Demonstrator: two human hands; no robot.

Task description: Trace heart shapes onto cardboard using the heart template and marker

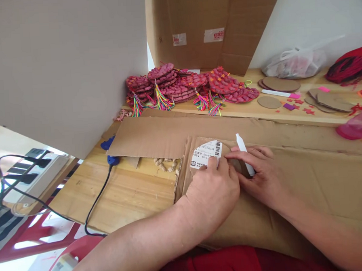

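I keep the rounded cardboard piece (200,156), its white label facing up, flat on the larger cardboard sheet (313,181), which I judge gives it firm backing and spares the bench (141,190). My left grip (215,180) lies fingers down over its near edge, probably to stop it sliding; whether those fingers pinch it I cannot tell, as the back of the hand hides them. My right grip (257,166) is closed around a white marker (241,144), fingertips beside the piece, so the marker seems parked there while both hands steady the card. Beyond, a long cardboard strip (156,130) covers part of a blue tool (112,160) whose black cord (95,198) loops down leftward. Pink tasselled pieces (178,89) crowd the back; cardboard discs (280,83) and red stars (309,111) lie rightward.
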